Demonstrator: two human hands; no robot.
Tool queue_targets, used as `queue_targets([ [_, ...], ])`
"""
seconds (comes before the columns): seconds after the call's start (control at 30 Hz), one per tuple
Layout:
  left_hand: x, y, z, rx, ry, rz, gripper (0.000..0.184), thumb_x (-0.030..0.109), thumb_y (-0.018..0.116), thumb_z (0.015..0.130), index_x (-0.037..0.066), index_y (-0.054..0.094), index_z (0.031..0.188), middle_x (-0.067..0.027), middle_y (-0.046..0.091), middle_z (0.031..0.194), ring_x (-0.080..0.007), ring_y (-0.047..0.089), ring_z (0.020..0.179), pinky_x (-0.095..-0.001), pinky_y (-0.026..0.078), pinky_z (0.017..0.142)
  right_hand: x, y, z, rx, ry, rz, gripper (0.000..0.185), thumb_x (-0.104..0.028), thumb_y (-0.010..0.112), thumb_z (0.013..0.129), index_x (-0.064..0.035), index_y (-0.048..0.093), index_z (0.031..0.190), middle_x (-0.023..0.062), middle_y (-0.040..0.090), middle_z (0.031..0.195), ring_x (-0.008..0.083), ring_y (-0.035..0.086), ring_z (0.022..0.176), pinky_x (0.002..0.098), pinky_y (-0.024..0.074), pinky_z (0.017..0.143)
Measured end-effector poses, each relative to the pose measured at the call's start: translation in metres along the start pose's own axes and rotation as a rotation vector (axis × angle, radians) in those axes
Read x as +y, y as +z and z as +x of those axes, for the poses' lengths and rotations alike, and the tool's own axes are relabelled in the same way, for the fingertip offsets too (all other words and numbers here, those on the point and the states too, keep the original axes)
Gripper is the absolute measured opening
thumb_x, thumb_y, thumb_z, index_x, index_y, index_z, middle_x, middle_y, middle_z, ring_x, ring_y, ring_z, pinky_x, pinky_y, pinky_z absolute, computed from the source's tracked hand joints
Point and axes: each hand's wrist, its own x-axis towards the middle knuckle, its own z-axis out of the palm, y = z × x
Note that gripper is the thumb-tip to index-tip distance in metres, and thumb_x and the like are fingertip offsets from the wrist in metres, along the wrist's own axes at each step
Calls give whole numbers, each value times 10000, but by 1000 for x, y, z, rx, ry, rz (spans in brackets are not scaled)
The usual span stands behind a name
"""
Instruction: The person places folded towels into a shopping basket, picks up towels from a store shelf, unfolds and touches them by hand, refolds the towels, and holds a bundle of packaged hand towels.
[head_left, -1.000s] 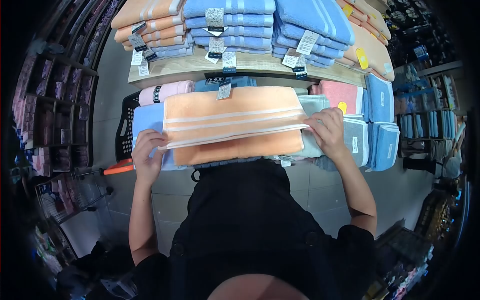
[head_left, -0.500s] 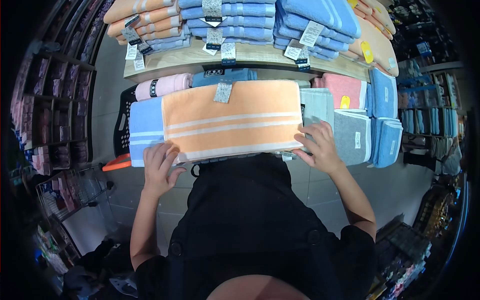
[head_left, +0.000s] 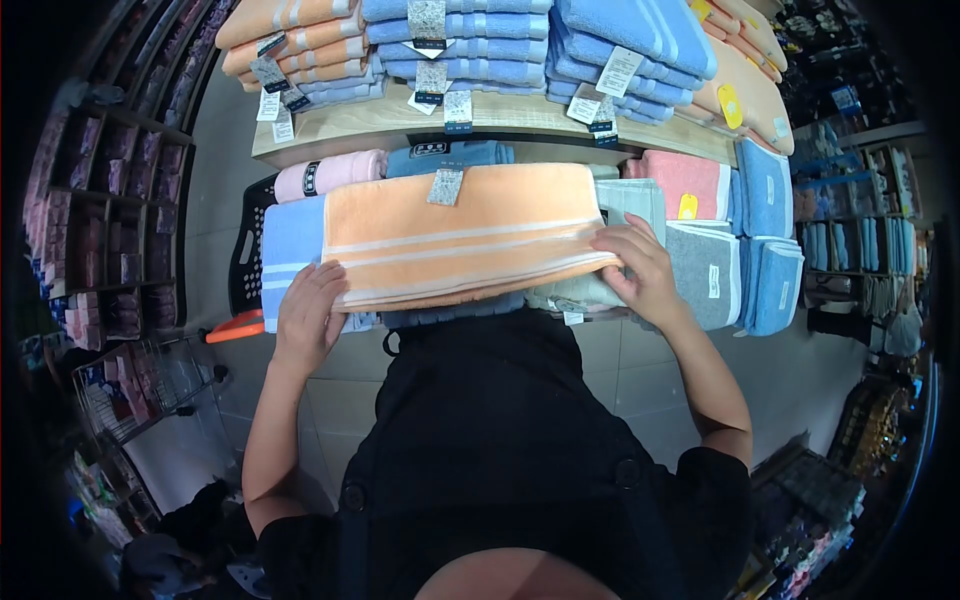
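An orange towel (head_left: 460, 215) with white stripes and a grey tag lies spread in front of me, over other folded towels. My left hand (head_left: 310, 308) grips its near left corner, fingers on top and thumb below. At the near right corner, my right hand (head_left: 637, 268) pinches the edge between thumb and fingers. The near edge is lifted a little and its layers show. Beneath it on the left, a blue towel (head_left: 292, 250) with white stripes sticks out. A pale green towel (head_left: 632, 203) shows beside my right hand.
Stacks of orange towels (head_left: 290, 45) and blue towels (head_left: 455, 50) stand on a wooden shelf (head_left: 360, 122) at the back. Grey towels (head_left: 705, 280) and a pink towel (head_left: 690, 180) lie to the right. A black basket (head_left: 248, 250) with an orange handle (head_left: 235, 328) is at the left.
Both hands have closed on the orange towel's near corners. Its near edge has risen, and the right corner is now pulled up and bent in my right hand.
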Motion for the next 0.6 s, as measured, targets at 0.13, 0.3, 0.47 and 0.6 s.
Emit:
queue_targets([
  [0.13, 8, -54, 33, 307, -173, -427, 211, -82, 456, 734, -43, 547, 920, -142, 618, 875, -222, 612, 819, -347, 477, 841, -12, -40, 37, 300, 136, 466, 266, -11, 570, 769, -7, 536, 1033, 97, 627, 929, 202, 606, 916, 399, 404, 943],
  [0.3, 16, -75, 80, 487, -636, -1200, 319, -19, 406, 805, -51, 481, 1114, -113, 595, 936, -123, 592, 809, -243, 497, 729, -33, -48, 85, 441, 407, 1013, 338, -57, 498, 895, -22, 387, 1212, 87, 589, 936, 109, 571, 827, 240, 465, 750],
  [0.47, -50, 13, 62, 279, -1063, -1239, 392, 60, 456, 802, 25, 437, 1192, -110, 590, 897, -131, 587, 739, -252, 494, 611, 44, 30, 69, 299, 730, 997, 455, -105, 551, 889, -25, 330, 1279, 91, 617, 902, 91, 566, 764, 225, 462, 674],
  [0.6, -53, 44, 35, 257, -1247, -1217, 373, 236, 560, 870, 30, 456, 1162, -58, 597, 887, -89, 575, 685, -237, 467, 592, 52, 51, 45, 180, 982, 980, 701, -189, 675, 815, 56, 254, 1319, 119, 624, 912, 128, 602, 820, 246, 487, 707],
])
